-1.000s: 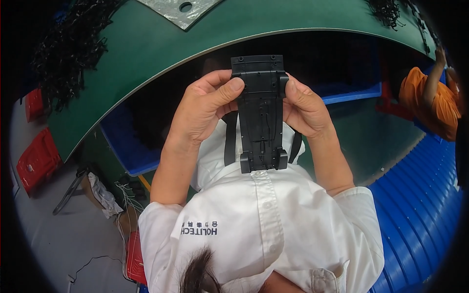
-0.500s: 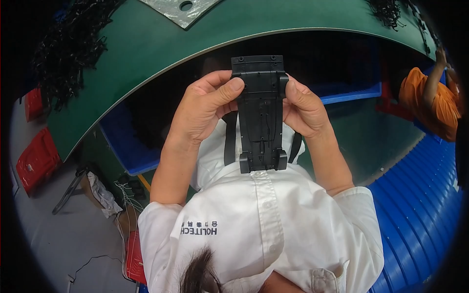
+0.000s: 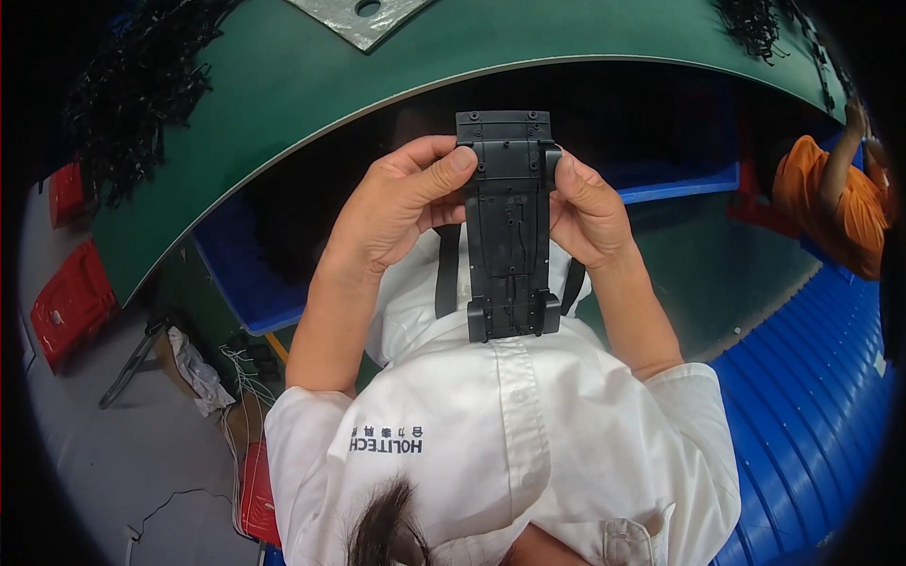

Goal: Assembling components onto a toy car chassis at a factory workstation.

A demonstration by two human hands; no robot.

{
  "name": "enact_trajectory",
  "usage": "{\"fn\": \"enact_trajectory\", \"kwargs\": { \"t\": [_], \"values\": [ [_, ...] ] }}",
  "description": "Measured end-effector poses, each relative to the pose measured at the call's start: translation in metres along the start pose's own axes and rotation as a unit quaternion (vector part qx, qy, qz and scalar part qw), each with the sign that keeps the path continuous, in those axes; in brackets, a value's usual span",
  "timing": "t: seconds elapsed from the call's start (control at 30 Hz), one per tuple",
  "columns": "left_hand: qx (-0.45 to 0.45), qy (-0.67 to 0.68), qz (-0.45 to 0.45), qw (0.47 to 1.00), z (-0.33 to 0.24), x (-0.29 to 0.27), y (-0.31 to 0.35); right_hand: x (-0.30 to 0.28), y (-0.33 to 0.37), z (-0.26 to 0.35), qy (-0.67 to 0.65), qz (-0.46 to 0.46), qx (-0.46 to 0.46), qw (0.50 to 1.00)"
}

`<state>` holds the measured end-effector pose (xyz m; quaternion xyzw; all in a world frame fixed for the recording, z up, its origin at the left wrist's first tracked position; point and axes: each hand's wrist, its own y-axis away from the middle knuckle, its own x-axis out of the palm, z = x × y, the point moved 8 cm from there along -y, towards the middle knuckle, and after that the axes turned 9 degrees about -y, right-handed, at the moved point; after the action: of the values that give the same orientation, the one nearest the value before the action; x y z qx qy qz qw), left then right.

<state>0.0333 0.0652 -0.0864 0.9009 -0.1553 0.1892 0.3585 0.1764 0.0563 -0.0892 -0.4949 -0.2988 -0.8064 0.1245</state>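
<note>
A long black plastic toy-car chassis [image 3: 510,226] is held upright in front of my chest, its flat face toward me. It has small screw holes and a tab at each lower corner and at the upper right. My left hand [image 3: 401,193] grips its upper left edge, thumb on the face and fingers behind. On the upper right edge, my right hand [image 3: 595,203] closes with its thumb beside the tab there. The fingertips behind the part are hidden.
The green table [image 3: 311,85] curves across the far side, with a pile of black strips [image 3: 142,94] at its left. Blue bins [image 3: 679,184] sit beneath it. Red stools [image 3: 75,302] stand left; a person in orange [image 3: 816,193] is at the right.
The chassis has shifted slightly to the right and down, its face turned a little. Both hands keep the same hold.
</note>
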Motion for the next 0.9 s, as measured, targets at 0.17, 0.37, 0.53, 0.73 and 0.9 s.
{"fn": "enact_trajectory", "kwargs": {
  "t": [0.17, 0.37, 0.53, 0.73, 0.9],
  "values": [
    [-0.029, -0.031, 0.013, 0.999, 0.005, 0.0, -0.001, -0.001, 0.0, 0.0, 0.006, -0.006, -0.004, 1.0],
    [-0.013, -0.045, 0.006, 0.999, 0.005, -0.001, -0.001, -0.002, 0.003, 0.003, 0.059, -0.045, 0.003, 0.997],
    [-0.005, -0.042, -0.008, 0.999, 0.004, 0.0, 0.0, -0.003, 0.004, 0.007, 0.128, -0.068, 0.017, 0.989],
    [-0.003, -0.042, -0.02, 0.999, 0.005, 0.0, 0.0, -0.003, 0.006, 0.011, 0.156, -0.089, 0.022, 0.983],
    [-0.004, -0.042, -0.021, 0.999, 0.005, 0.0, -0.001, -0.004, 0.005, 0.011, 0.135, -0.092, -0.004, 0.987]
  ]
}}
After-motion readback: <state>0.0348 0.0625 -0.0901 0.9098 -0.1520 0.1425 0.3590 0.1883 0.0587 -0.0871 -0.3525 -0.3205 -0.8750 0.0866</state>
